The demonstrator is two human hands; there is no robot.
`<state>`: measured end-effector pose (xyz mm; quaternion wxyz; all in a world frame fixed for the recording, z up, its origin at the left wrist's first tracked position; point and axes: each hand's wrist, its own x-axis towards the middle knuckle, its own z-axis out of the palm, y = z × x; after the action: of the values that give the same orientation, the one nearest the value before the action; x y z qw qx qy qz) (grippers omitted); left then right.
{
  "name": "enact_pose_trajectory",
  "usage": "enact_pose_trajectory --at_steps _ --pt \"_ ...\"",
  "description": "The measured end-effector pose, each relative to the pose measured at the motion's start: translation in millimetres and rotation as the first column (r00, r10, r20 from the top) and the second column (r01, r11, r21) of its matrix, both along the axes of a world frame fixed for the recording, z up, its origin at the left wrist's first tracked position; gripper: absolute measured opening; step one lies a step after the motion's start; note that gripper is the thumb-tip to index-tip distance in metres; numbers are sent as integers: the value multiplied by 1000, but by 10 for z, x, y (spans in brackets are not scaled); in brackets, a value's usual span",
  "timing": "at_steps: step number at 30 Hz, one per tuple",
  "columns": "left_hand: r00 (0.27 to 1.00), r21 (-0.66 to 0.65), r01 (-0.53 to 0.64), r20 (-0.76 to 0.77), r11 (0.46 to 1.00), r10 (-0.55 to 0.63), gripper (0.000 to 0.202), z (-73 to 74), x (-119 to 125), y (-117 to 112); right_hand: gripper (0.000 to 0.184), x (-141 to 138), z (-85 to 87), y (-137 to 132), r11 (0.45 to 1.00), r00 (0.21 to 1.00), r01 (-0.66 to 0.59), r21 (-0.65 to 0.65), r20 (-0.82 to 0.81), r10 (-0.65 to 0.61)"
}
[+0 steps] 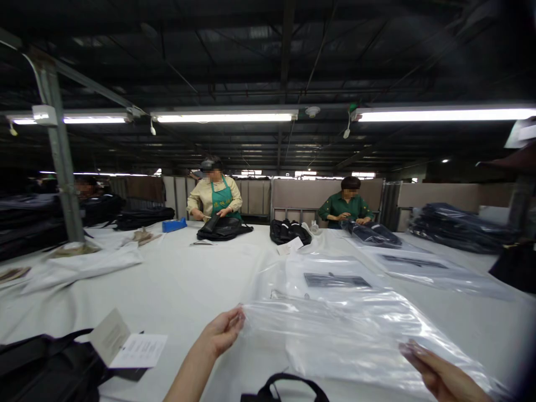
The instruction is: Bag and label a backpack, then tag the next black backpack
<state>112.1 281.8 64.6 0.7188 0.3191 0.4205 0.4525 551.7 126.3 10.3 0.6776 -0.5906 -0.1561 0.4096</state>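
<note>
A clear plastic bag (347, 326) spreads across the white table in front of me, glossy and wrinkled. My left hand (226, 330) is closed on the bag's left edge, pinching the film between thumb and fingers and pulling it taut. At the right, my right hand (438, 368) has its fingers stretched out against the same film, slightly blurred; its thumb is not clearly visible. Below the bag, a black bag's carrying handle (293, 379) rises from the bottom edge of the view. At lower left lies a black bag (50, 368) with paper hang tags (138, 350).
More clear bags (435, 268) lie at the right. Across the white table (188, 285), one person (218, 195) handles a black backpack (224, 228), another (347, 204) a wrapped dark bag (374, 234). A blue tape dispenser (174, 225) and a metal post (65, 156) stand left.
</note>
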Motion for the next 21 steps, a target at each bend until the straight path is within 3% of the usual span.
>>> enact_pose_trajectory --at_steps 2,4,6,9,11,13,15,17,18,19,20,21 --pt "995 32 101 -18 994 -100 23 54 -70 -32 36 -58 91 11 999 955 13 44 -297 0" --pt "974 66 221 -75 973 -216 27 70 -125 -127 30 -54 156 20 997 883 44 60 -469 -11" --pt "930 82 345 -160 935 -329 32 53 -158 -266 23 -17 175 23 995 847 49 92 -532 8" --pt "824 81 477 -386 875 -414 40 13 -190 -430 16 -20 135 -23 980 902 -76 184 -407 146" --pt "780 99 446 -530 889 -333 43 2 -213 -416 13 -114 118 -106 954 931 -228 194 -245 272" --pt "776 151 310 -611 939 -158 44 8 -239 -276 12 -268 163 -203 897 889 -425 124 -128 439" --pt "755 212 146 -656 966 29 44 54 -257 -58 14 -430 294 -252 775 774 -632 7 -37 632" --pt "714 295 27 -674 955 188 42 179 -256 158 19 -557 495 -209 645 633 -749 -153 121 764" --pt "694 349 -13 -671 937 260 41 275 -247 244 23 -601 608 -153 638 591 -734 -233 243 769" --pt "675 411 -43 -660 910 330 42 383 -233 306 30 -631 719 -81 704 587 -653 -278 401 703" --pt "657 475 -66 -641 877 397 42 493 -218 342 38 -651 816 -1 828 601 -501 -251 587 542" --pt "643 534 -93 -612 840 461 43 590 -204 350 43 -663 889 76 948 582 -292 -128 762 282"
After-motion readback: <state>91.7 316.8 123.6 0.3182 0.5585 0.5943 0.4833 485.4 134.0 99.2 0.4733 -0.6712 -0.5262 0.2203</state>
